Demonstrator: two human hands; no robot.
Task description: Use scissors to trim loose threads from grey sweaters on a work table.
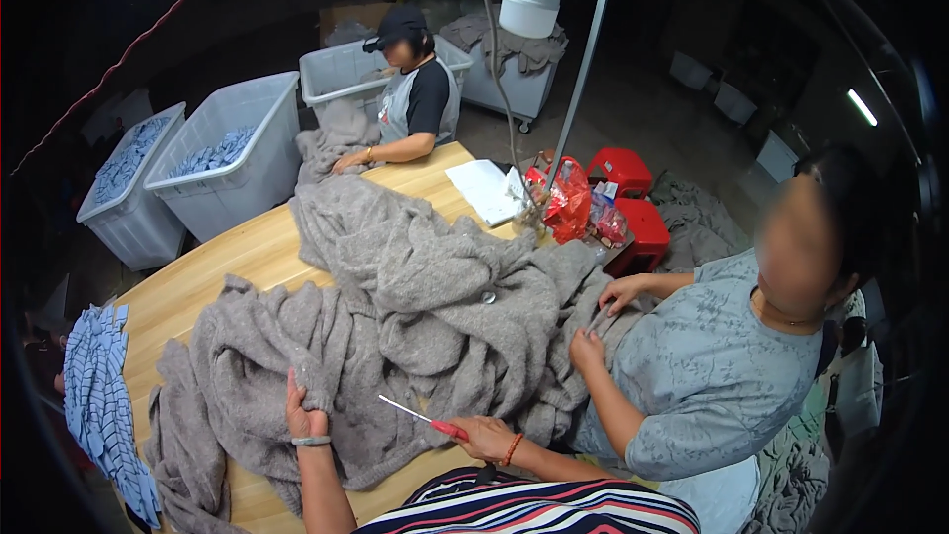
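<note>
Grey knit fabric (pixel 425 277) lies in a thick, rumpled heap across the table. My left hand (pixel 305 413), with a light band at the wrist, is closed on a fold of it at the near side. In my right hand (pixel 486 437), which wears a red bead bracelet, is a slim tool with a red handle (pixel 450 430) and a long, thin metal shaft (pixel 403 407). Its tip points up and left over the fabric, some way from my left hand. Whether the tool has one blade or two I cannot tell.
A co-worker (pixel 702 346) at the right fingers the fabric; another person (pixel 420 94) handles it at the far end. Blue striped pieces (pixel 99 386) hang over the left edge. Grey bins (pixel 232 198), red stools (pixel 645 227), papers (pixel 482 190) and a hanging bulb (pixel 530 2) surround the wooden table (pixel 247 252).
</note>
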